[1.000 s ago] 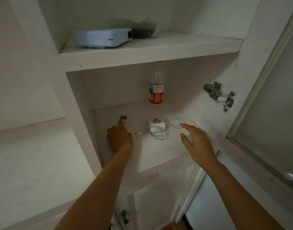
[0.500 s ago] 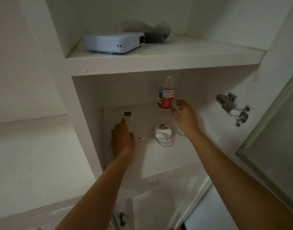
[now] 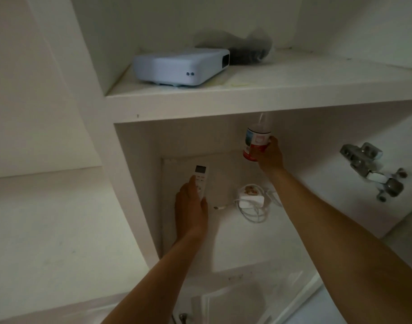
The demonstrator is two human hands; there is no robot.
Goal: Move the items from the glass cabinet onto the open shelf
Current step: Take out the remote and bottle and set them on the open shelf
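You're early in the job: your left hand (image 3: 192,208) grips the remote (image 3: 201,181) and your right hand (image 3: 270,155) wraps the bottle (image 3: 256,143), both inside the cabinet's lower compartment (nothing moved out yet), while the charger (image 3: 250,198) lies untouched between them.

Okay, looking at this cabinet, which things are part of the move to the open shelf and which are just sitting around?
Part of the job:
- remote control, in the left hand
- bottle with red label, gripped by the right hand
- white charger with coiled cable, on the lower cabinet shelf
- white projector and dark bag on the shelf above

Just there:
- door hinge
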